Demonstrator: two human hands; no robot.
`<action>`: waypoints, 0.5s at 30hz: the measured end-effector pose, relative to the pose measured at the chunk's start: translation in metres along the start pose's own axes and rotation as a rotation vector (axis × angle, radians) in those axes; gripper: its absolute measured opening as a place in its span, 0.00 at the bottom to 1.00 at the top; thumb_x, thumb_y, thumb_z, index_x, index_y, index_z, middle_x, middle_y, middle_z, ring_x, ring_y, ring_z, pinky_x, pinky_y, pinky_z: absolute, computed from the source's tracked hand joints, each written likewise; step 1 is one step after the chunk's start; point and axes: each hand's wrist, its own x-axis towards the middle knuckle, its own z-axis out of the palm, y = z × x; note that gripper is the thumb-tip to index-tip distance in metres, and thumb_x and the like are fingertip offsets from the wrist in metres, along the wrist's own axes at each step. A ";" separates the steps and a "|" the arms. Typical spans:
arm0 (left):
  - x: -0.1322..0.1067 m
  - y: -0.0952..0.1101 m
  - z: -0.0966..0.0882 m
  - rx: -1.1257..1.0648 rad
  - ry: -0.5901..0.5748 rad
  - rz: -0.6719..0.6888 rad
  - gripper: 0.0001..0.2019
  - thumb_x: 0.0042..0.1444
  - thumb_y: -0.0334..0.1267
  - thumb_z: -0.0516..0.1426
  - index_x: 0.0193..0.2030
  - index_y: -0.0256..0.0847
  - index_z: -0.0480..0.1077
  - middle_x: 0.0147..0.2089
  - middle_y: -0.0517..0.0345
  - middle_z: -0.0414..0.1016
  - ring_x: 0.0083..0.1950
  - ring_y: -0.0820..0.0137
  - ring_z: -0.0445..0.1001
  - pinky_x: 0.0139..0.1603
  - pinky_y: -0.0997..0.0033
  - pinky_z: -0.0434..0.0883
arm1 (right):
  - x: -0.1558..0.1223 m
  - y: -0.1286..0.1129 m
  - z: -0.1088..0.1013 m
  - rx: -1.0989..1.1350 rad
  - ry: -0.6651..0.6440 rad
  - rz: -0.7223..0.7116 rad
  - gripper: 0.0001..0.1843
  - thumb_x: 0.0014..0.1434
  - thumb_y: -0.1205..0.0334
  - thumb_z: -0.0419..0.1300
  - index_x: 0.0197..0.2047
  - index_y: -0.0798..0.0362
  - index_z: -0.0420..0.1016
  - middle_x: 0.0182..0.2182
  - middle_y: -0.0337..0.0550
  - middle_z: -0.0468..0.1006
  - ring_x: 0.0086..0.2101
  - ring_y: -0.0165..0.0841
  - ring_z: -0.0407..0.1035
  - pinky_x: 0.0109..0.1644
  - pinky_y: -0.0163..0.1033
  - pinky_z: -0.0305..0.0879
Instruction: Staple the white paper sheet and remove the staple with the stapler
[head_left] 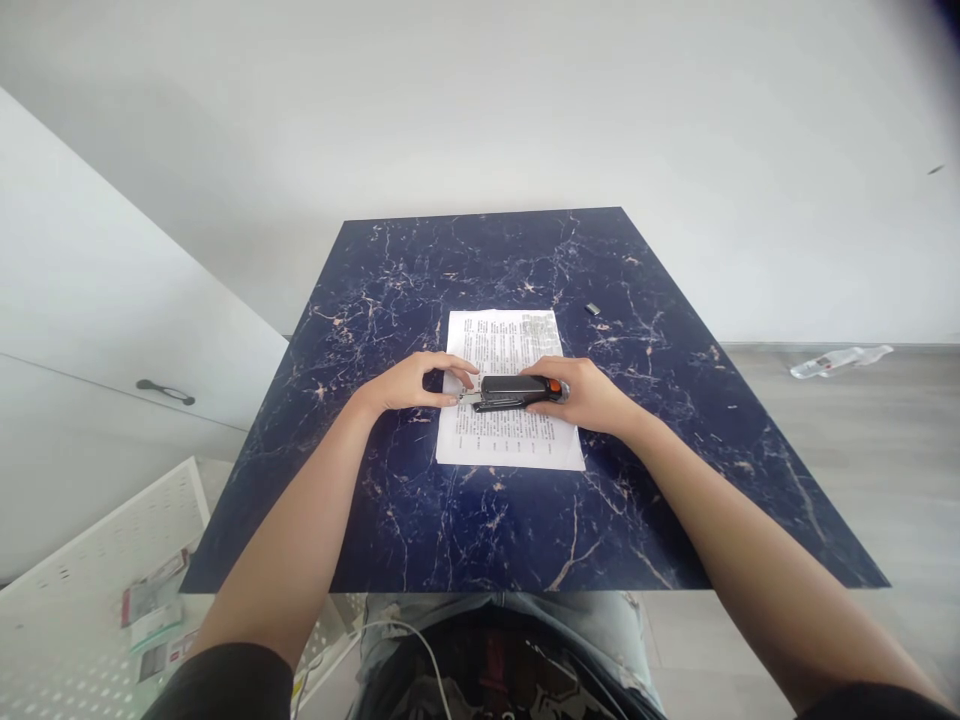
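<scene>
A black stapler (516,390) with an orange part at its rear end lies sideways over the printed sheets (502,445). My right hand (589,395) is closed around the rear end of the stapler. From the stapler's left end a thin metal piece (469,397) sticks out. My left hand (420,380) is at that end, thumb and fingers apart, with the thumb tip close to the metal piece; whether it touches is too small to tell. A small grey-green block (592,309), perhaps staples, lies beyond the sheets on the right.
The dark blue marble-patterned table (480,540) reaches to the wall. At lower left stands a white perforated surface (82,590) with small packets (154,605) on it. A white cabinet (112,300) is on the left. A clear plastic item (840,361) lies on the floor at right.
</scene>
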 end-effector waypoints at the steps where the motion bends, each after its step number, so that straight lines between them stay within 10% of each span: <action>1: 0.000 0.001 0.001 0.007 0.008 -0.009 0.24 0.61 0.42 0.65 0.65 0.52 0.74 0.55 0.53 0.84 0.59 0.60 0.80 0.69 0.46 0.66 | 0.000 -0.001 0.000 0.002 0.000 0.003 0.17 0.59 0.59 0.69 0.52 0.47 0.80 0.43 0.42 0.84 0.40 0.38 0.76 0.46 0.45 0.70; 15: 0.002 0.007 0.005 0.034 0.044 -0.035 0.23 0.60 0.44 0.66 0.63 0.50 0.74 0.53 0.52 0.85 0.57 0.59 0.81 0.68 0.46 0.67 | 0.000 -0.001 -0.002 0.011 -0.023 0.083 0.21 0.57 0.59 0.70 0.54 0.43 0.81 0.46 0.39 0.86 0.45 0.41 0.80 0.51 0.50 0.73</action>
